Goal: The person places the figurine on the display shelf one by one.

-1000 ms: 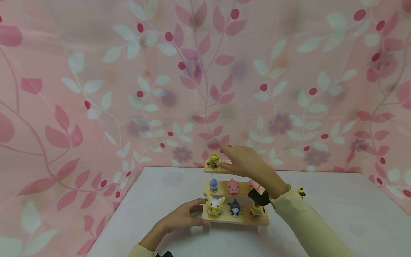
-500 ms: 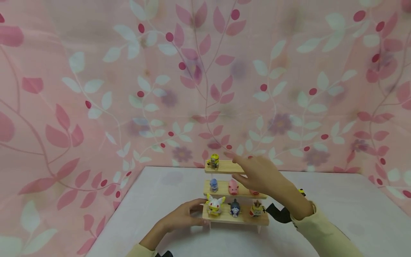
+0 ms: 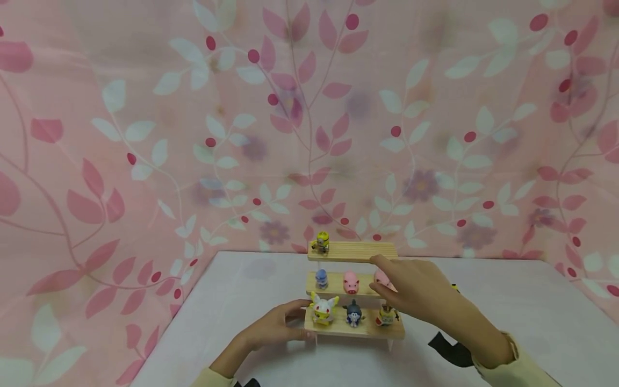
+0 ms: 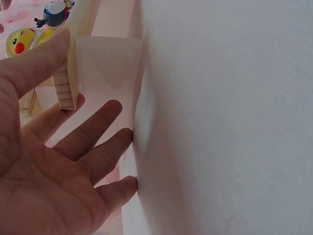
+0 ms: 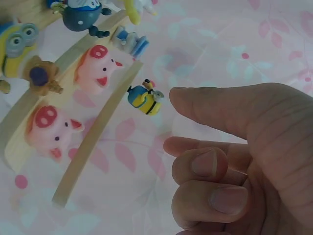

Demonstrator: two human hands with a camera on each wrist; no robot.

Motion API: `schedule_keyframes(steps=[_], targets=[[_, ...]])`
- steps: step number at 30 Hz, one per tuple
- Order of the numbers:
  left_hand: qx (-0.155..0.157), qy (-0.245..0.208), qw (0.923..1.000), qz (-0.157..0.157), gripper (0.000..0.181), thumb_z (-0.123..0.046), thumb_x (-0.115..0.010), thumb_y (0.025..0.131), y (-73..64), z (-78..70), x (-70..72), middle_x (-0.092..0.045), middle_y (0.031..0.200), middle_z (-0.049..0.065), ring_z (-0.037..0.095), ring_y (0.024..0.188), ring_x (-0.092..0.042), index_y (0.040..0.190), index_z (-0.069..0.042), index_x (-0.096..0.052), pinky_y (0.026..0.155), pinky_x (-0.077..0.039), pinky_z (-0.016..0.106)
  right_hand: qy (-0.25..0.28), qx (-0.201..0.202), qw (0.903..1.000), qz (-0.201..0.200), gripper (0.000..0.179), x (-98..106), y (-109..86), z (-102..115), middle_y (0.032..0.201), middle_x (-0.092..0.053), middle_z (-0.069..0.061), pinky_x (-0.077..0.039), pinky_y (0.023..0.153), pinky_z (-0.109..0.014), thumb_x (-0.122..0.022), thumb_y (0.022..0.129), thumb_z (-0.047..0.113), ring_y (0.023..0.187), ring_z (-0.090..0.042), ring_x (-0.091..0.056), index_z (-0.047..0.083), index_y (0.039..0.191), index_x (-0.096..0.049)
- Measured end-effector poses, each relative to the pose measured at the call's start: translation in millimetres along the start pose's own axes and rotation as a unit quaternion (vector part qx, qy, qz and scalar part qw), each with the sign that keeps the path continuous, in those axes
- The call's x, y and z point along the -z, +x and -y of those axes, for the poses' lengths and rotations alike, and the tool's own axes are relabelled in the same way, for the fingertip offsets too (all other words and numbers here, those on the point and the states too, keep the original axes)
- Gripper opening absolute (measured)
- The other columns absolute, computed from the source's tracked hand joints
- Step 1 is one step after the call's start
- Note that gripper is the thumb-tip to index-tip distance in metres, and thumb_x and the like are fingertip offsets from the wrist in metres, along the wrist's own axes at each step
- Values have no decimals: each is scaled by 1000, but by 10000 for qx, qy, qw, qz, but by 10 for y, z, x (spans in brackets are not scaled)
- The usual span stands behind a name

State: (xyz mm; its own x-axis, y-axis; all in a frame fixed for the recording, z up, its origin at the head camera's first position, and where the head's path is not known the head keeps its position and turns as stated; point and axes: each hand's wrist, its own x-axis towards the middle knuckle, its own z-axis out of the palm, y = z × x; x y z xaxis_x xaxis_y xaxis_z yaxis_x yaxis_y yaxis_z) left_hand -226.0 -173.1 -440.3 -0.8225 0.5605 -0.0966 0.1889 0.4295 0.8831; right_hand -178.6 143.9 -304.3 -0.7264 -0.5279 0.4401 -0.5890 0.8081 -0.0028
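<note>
A three-tier wooden display stand (image 3: 362, 251) rests on the white table. At its lower left end, my left hand (image 3: 271, 325) holds the bottom board (image 4: 66, 88), thumb over the edge and index finger underneath. My right hand (image 3: 418, 287) is by the right side of the stand, holding nothing; its thumb and index finger are apart. On the top tier's left end stands a yellow minion figure (image 3: 322, 243). A blue figure (image 3: 321, 279) and two pink pigs (image 3: 351, 282) occupy the middle tier. Below are a white-eared figure (image 3: 323, 310), a dark figure (image 3: 354, 314) and a crowned minion (image 3: 386, 316).
A small yellow-and-black object (image 3: 455, 288) lies on the table beyond my right forearm, partly hidden. Behind the table (image 3: 508, 301) hangs a pink leaf-patterned cloth (image 3: 358, 134). Clear supports (image 4: 107, 63) hold the stand's boards up.
My right hand has drawn away from the top tier, moving right and down toward the middle tier's right end. My left hand and the figures have stayed put.
</note>
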Motion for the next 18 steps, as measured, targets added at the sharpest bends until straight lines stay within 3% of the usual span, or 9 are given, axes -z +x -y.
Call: schedule_keyframes(steps=[9, 18], targets=[[-14, -19, 10000, 21, 68, -31, -81, 84, -2, 2, -10, -58, 136, 9, 32, 128, -50, 143, -18, -51, 107, -32, 61, -245, -115, 9995, -131, 41, -21, -269, -93, 55, -32, 18, -28, 42, -21, -79, 83, 33, 46, 1, -28, 16, 117, -63], [-39, -45, 10000, 39, 69, -33, -80, 84, -16, 12, 17, -55, 139, 7, 30, 129, -50, 144, -18, -50, 105, -34, 60, -336, -599, 9972, 286, 43, -22, -413, -277, 57, -43, 20, -35, 43, -22, -78, 83, 35, 48, 4, -37, 13, 117, -62]])
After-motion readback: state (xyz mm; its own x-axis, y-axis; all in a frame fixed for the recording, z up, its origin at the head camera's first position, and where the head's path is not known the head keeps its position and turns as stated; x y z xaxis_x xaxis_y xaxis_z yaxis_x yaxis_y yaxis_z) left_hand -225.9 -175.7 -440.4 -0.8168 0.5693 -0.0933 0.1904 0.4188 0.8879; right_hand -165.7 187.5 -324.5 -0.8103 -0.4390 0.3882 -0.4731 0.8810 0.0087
